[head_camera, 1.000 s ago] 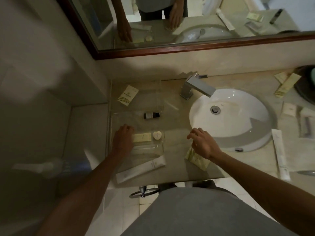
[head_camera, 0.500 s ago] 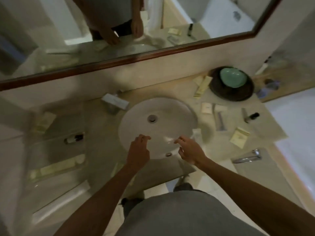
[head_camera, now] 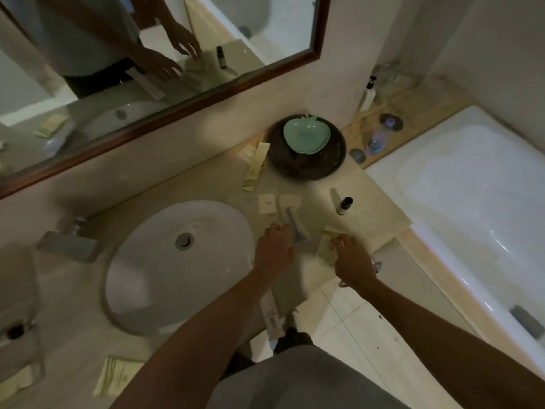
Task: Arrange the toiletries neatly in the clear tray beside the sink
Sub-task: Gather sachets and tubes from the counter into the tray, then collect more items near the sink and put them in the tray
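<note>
Swung right, away from the clear plastic tray (head_camera: 17, 349) now cut off at the left edge, past the white oval sink (head_camera: 177, 267) to the beige stone tabletop (head_camera: 374, 214) on the far side. Both hands over there now. Left hand (head_camera: 275, 246) flat, fingers loosely together, landing on a small grey tube (head_camera: 296, 228) but not closed on it yet. Right hand (head_camera: 351, 258) spread open, fingertips touching a pale green paper sachet (head_camera: 324, 246), nothing gripped. Plenty left to collect too: small dark-capped bottle (head_camera: 343, 203), little cream square packets (head_camera: 267, 203), long pale packets (head_camera: 255, 166) by the dark round bowl (head_camera: 306, 166). Looks like a pickup run, then everything back across the sink to the tray.
</note>
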`<state>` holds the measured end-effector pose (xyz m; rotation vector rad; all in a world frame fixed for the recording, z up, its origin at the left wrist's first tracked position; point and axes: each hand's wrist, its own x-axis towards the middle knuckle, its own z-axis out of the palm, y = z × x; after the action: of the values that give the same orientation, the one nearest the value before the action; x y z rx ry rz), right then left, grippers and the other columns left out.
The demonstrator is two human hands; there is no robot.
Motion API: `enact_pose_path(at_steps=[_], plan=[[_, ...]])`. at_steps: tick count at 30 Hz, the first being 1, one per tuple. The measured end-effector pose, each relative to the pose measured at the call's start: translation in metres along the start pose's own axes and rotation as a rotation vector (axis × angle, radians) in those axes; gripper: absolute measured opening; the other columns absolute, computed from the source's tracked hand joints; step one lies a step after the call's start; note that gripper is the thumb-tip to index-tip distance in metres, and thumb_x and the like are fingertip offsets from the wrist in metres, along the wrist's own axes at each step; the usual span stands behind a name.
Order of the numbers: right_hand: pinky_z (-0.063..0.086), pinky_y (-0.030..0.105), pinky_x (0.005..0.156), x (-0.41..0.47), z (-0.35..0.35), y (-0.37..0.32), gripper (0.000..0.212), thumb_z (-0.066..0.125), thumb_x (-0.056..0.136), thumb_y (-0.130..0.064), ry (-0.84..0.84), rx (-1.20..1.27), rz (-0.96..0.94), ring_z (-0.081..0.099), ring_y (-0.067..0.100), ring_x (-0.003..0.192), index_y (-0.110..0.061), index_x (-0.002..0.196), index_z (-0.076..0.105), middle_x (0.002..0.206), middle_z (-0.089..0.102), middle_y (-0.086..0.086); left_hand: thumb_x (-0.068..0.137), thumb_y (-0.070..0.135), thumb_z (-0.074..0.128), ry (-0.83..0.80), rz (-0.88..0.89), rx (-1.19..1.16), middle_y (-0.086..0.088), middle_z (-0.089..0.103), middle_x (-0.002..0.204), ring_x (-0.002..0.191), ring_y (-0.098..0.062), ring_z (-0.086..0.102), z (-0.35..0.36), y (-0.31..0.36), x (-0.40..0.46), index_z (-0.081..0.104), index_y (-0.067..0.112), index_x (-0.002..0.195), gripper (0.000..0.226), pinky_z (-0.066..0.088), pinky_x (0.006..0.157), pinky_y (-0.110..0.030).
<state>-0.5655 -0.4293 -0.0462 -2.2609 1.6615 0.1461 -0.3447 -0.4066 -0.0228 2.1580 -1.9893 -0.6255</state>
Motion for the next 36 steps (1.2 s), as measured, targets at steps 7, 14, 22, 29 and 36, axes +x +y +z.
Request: enact_pose_path(at_steps=[7, 14, 22, 29, 36], plan=[[0.043, 0.039, 0.098, 0.037, -0.006, -0.017, 0.062, 0.066, 0.078, -0.007, 0.006, 0.046, -0.065, 0.046, 0.028, 0.123, -0.015, 0.136, 0.048, 0.139, 0.048, 0.007, 0.076, 0.050, 0.069, -0.039, -0.464, -0.283, -0.017, 0.056, 0.120, 0.106, -0.033, 0.057, 0.029, 0.023, 0.066, 0.041, 0.003, 0.129, 0.076, 0.050, 0.086, -0.042], [0.014, 0.047, 0.119, 0.058, 0.008, -0.032, 0.059, 0.033, 0.103, -0.036, -0.001, -0.067, -0.420, 0.002, 0.023, 0.149, -0.016, 0.155, 0.013, 0.163, 0.005, 0.004, 0.072, 0.034, 0.078, -0.185, -0.360, -0.334, -0.008, 0.065, 0.101, 0.093, -0.028, 0.062, 0.028, 0.000, 0.055, 0.055, 0.012, 0.104, 0.045, 0.044, 0.073, -0.032], [0.023, 0.052, 0.115, 0.067, 0.016, -0.045, 0.057, 0.023, 0.099, -0.040, 0.083, -0.077, -0.329, 0.032, 0.032, 0.140, -0.009, 0.142, 0.044, 0.150, 0.040, 0.013, 0.088, 0.035, 0.061, -0.128, -0.271, -0.064, -0.010, 0.051, 0.123, 0.108, -0.029, 0.050, 0.032, 0.004, 0.046, 0.046, 0.014, 0.122, 0.043, 0.044, 0.086, -0.039], [0.041, 0.037, 0.082, 0.148, -0.028, -0.123, 0.042, 0.040, 0.097, -0.049, -0.003, -0.049, -0.113, 0.055, 0.022, 0.092, -0.015, 0.108, 0.061, 0.104, 0.063, 0.005, 0.088, 0.019, 0.057, -0.211, -0.123, 0.203, -0.013, 0.049, 0.127, 0.115, -0.029, 0.047, 0.034, 0.005, 0.032, 0.039, 0.003, 0.135, 0.053, 0.040, 0.090, -0.039], [0.041, 0.037, 0.086, 0.174, -0.019, -0.153, 0.050, 0.048, 0.094, -0.054, -0.144, -0.050, 0.035, 0.057, 0.025, 0.105, -0.012, 0.120, 0.057, 0.117, 0.059, 0.009, 0.053, 0.022, 0.083, -0.164, 0.007, 0.222, -0.006, 0.063, 0.093, 0.082, -0.025, 0.063, 0.024, -0.023, -0.012, 0.058, 0.010, 0.107, 0.061, 0.051, 0.072, -0.037]])
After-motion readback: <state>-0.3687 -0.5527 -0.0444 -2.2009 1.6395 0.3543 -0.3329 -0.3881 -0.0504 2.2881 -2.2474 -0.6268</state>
